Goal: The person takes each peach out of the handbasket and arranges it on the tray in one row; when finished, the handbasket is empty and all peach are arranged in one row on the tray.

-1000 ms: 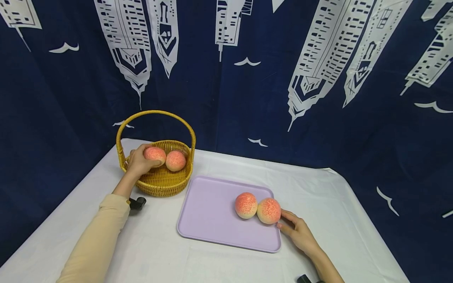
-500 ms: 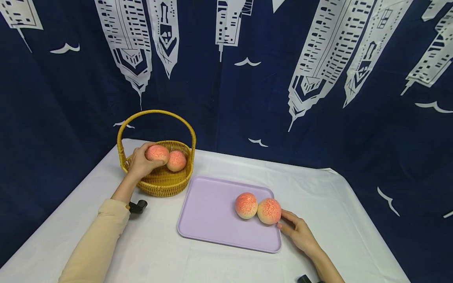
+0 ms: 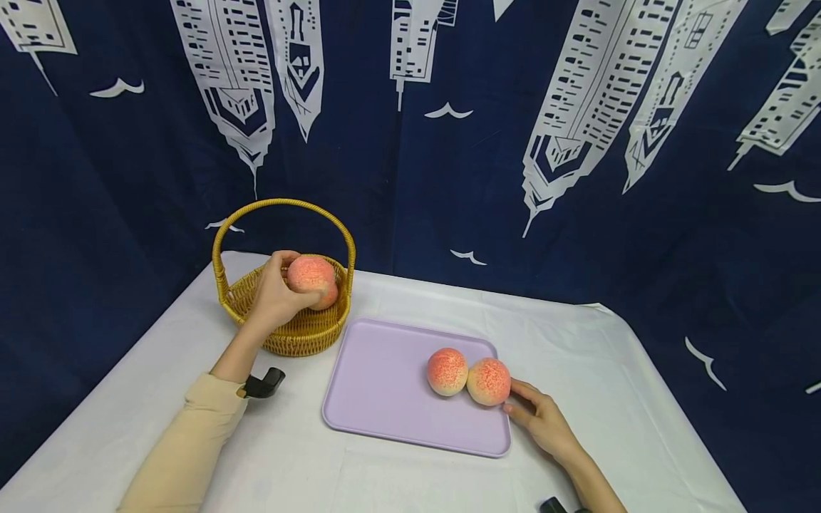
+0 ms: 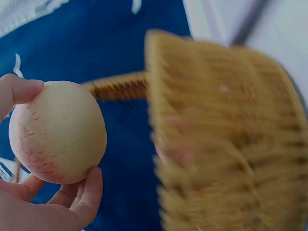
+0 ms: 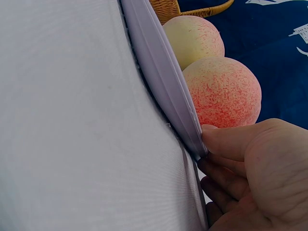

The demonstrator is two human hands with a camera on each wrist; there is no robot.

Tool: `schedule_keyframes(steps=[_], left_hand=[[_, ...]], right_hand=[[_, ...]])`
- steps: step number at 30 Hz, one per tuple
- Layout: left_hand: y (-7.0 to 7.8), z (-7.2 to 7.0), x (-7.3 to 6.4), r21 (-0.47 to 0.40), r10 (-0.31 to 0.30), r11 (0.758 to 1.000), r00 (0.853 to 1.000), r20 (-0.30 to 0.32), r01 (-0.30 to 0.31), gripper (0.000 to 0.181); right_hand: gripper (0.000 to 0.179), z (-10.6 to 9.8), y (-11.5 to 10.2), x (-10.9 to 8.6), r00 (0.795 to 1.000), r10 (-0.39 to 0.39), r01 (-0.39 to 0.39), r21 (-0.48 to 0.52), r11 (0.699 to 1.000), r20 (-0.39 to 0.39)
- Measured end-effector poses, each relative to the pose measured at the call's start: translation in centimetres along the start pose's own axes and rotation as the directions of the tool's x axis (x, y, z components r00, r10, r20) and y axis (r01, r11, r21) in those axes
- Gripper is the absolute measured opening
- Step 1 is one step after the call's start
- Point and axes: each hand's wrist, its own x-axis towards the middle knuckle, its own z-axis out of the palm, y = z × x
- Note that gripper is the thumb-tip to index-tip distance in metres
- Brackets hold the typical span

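My left hand (image 3: 274, 298) grips a pink and cream peach (image 3: 311, 273) between thumb and fingers, above the yellow wicker basket (image 3: 298, 348). Under that peach, a second peach (image 3: 331, 297) lies in the basket, partly hidden. In the left wrist view the held peach (image 4: 60, 132) shows its pale side, beside the blurred basket wall (image 4: 231, 130). My right hand (image 3: 548, 429) pinches the right edge of the lilac tray (image 3: 385, 399), thumb on the rim. Two peaches, a left one (image 3: 447, 372) and a right one (image 3: 489, 382), sit together on the tray near that hand.
A white cloth (image 3: 282, 456) covers the table. Behind it hangs a dark blue curtain (image 3: 462, 185) with white building prints. The basket's tall handle (image 3: 282, 202) arches over its opening, and the tray lies to the basket's right.
My left hand has lifted its peach and carried it rightward over the other peach in the basket. The right hand and the tray have stayed put.
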Motion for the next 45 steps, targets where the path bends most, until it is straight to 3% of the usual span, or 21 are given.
schedule_keyframes(steps=[6, 13, 19, 26, 33, 41, 45], left_hand=[[2.4, 1.8, -1.0, -0.075, 0.091, 0.993, 0.994, 0.059, -0.087, 0.076], [4.5, 4.5, -2.3, -0.107, 0.121, 0.989, 0.982, 0.143, -0.106, 0.077], [5.2, 7.0, -3.0, -0.150, 0.141, 0.982, 0.969, 0.205, -0.111, 0.075], [5.1, 9.8, -4.0, -0.146, 0.141, 0.984, 0.951, 0.275, -0.103, 0.073], [4.3, 10.7, -4.6, -0.076, 0.104, 0.994, 0.934, 0.342, -0.083, 0.071], [2.5, 11.6, -4.9, -0.079, 0.130, 0.991, 0.885, 0.447, -0.105, 0.074], [2.0, 12.1, -5.0, -0.058, 0.122, 0.993, 0.870, 0.478, -0.107, 0.075]], right_hand=[[0.051, -0.1, 0.0, 0.0, 1.000, 0.003, -0.003, -0.016, 1.000, -0.007], [0.051, -0.2, 0.0, 0.0, 1.000, 0.008, -0.008, -0.024, 1.000, -0.005], [0.050, -0.3, -0.1, -0.1, 1.000, 0.008, -0.008, -0.022, 1.000, -0.008], [0.049, -0.2, -0.3, -0.1, 1.000, -0.002, 0.002, -0.030, 1.000, -0.015], [0.049, -0.2, -0.4, 0.1, 1.000, 0.002, -0.002, -0.030, 1.000, -0.012], [0.051, -0.2, -0.5, 0.1, 1.000, 0.007, -0.007, -0.010, 1.000, -0.008], [0.050, -0.2, -0.2, 0.1, 1.000, 0.002, -0.002, -0.010, 1.000, -0.011]])
